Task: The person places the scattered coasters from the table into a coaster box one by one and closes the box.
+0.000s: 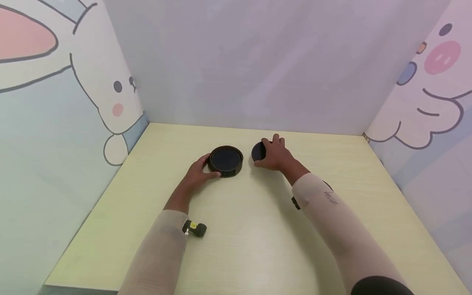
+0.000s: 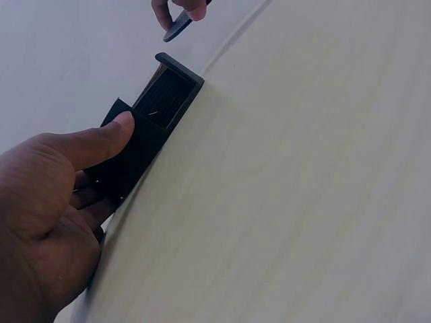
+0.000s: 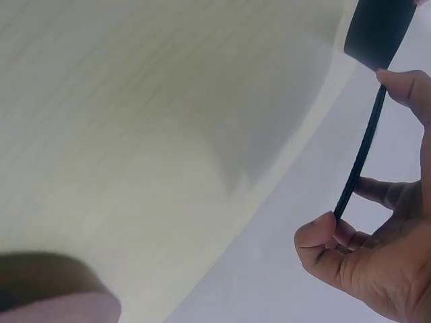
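A round black coaster holder (image 1: 239, 169) stands on the table, with a dark disc (image 1: 225, 159) lying inside its rim. My left hand (image 1: 195, 174) grips the holder from its left side, thumb at the front and fingers behind. Through a gap in the holder's wall (image 2: 138, 151), the left wrist view shows a stack of thin dark edges. To the right of it, my right hand (image 1: 274, 155) holds a thin round black coaster (image 1: 258, 151) by its edges, raised above the table. The right wrist view shows this coaster (image 3: 363, 148) edge-on between thumb and fingers.
The pale wooden table (image 1: 236, 229) ends at a plain light wall (image 1: 236, 61) at the back. Side walls with cartoon animals (image 1: 118, 106) flank it. A small black camera (image 1: 199, 230) is strapped to the left sleeve.
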A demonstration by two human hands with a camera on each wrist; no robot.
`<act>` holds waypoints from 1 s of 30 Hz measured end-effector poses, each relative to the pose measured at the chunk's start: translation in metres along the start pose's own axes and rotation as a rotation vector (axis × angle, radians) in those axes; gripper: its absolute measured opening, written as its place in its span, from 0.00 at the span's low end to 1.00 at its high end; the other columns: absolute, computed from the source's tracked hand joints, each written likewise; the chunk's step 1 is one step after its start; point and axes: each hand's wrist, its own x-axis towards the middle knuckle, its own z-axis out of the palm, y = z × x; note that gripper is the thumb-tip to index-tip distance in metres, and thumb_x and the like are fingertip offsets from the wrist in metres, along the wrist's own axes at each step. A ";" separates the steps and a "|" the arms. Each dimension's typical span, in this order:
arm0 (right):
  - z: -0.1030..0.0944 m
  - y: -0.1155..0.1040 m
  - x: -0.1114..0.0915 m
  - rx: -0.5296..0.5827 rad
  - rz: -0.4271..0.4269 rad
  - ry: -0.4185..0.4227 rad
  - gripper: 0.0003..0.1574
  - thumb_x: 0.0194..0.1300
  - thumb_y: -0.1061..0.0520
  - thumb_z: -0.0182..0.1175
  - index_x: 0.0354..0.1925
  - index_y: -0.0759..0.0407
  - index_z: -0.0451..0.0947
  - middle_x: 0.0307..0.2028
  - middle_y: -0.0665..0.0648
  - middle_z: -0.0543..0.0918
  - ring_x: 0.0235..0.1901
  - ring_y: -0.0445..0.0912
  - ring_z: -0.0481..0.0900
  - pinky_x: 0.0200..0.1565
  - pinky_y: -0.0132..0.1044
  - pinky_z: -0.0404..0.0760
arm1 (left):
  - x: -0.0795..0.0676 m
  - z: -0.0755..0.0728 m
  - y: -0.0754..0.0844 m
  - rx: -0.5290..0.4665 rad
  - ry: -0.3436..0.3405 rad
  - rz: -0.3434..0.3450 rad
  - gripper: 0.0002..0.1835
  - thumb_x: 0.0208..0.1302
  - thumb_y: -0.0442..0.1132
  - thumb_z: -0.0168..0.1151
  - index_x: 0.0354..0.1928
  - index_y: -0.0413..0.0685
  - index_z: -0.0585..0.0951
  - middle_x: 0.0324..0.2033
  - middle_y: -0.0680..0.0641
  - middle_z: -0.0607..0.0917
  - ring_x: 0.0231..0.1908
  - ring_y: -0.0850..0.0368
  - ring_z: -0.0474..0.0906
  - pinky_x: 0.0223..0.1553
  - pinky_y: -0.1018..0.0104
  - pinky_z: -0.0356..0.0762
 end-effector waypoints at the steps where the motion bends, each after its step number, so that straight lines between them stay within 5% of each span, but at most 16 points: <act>1: 0.001 -0.003 0.000 0.011 -0.002 0.016 0.63 0.62 0.36 0.70 0.86 0.53 0.55 0.73 0.70 0.56 0.71 0.65 0.58 0.60 0.64 0.86 | 0.000 0.000 0.000 0.000 0.000 -0.002 0.55 0.68 0.48 0.79 0.87 0.44 0.57 0.86 0.39 0.60 0.88 0.40 0.51 0.90 0.41 0.50; 10: 0.011 -0.027 0.004 0.094 -0.031 0.173 0.64 0.64 0.34 0.70 0.86 0.52 0.55 0.76 0.70 0.55 0.73 0.64 0.58 0.57 0.64 0.89 | 0.000 0.001 0.001 -0.003 0.005 -0.002 0.55 0.68 0.47 0.79 0.88 0.46 0.57 0.87 0.40 0.60 0.88 0.41 0.51 0.90 0.42 0.50; 30: 0.032 -0.079 0.013 0.099 -0.103 0.125 0.62 0.67 0.32 0.67 0.88 0.47 0.52 0.81 0.66 0.55 0.76 0.61 0.57 0.65 0.63 0.85 | -0.001 -0.001 0.000 0.032 0.002 0.012 0.53 0.69 0.49 0.78 0.87 0.45 0.57 0.86 0.39 0.60 0.88 0.40 0.52 0.89 0.41 0.51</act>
